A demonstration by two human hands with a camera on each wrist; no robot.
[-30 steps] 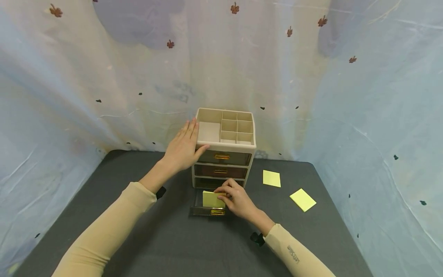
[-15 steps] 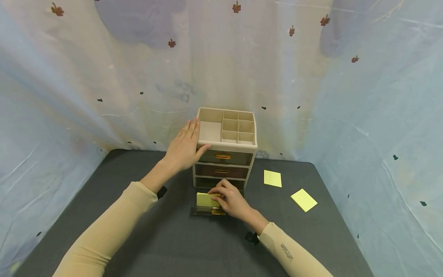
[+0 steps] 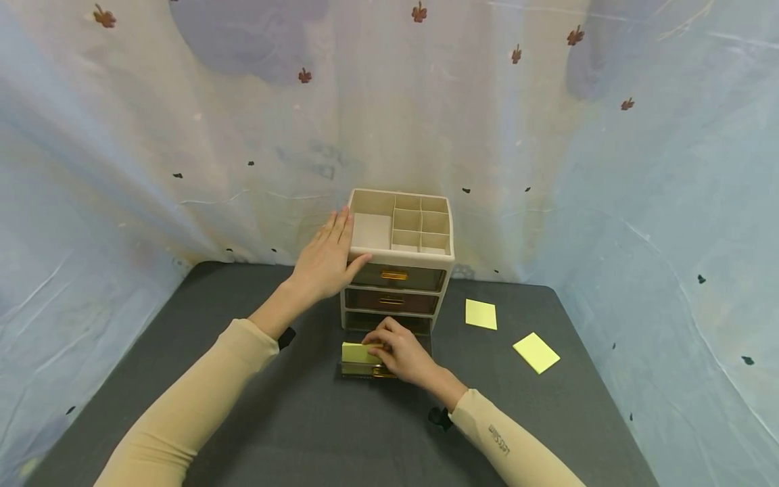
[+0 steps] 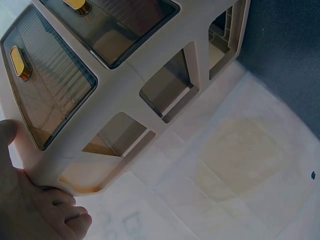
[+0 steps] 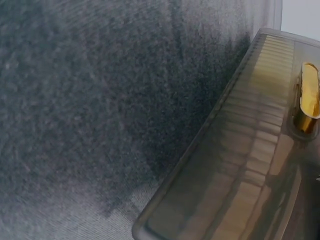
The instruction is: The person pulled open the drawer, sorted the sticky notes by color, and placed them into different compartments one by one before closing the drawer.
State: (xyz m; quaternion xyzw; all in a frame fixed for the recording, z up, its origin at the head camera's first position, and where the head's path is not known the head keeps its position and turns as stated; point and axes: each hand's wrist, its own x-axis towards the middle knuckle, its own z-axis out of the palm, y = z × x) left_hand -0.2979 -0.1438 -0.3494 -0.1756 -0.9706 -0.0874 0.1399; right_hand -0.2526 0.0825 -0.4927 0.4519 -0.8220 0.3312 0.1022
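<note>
A cream desktop drawer unit (image 3: 402, 256) stands on the dark table, with its bottom drawer (image 3: 358, 370) pulled out. My left hand (image 3: 322, 264) rests along the unit's upper left edge, fingers straight and thumb over the front corner. In the left wrist view, my left hand (image 4: 37, 210) touches that corner beside a gold-handled drawer. My right hand (image 3: 402, 350) pinches a yellow sticky note pad (image 3: 356, 352), tilted up in the open drawer behind its front panel. The right wrist view shows the smoky drawer front (image 5: 215, 185) and its gold handle (image 5: 310, 95); the right hand is hidden there.
Two yellow sticky note pads lie right of the unit: one nearer it (image 3: 481, 314), the other farther right (image 3: 536, 353). Divided compartments (image 3: 406, 220) top the unit. A patterned curtain (image 3: 517, 149) hangs behind the dark table (image 3: 292, 419).
My right hand has moved left with the sticky note pad, toward the left side of the drawer and slightly nearer its front. The left hand keeps its place on the unit.
</note>
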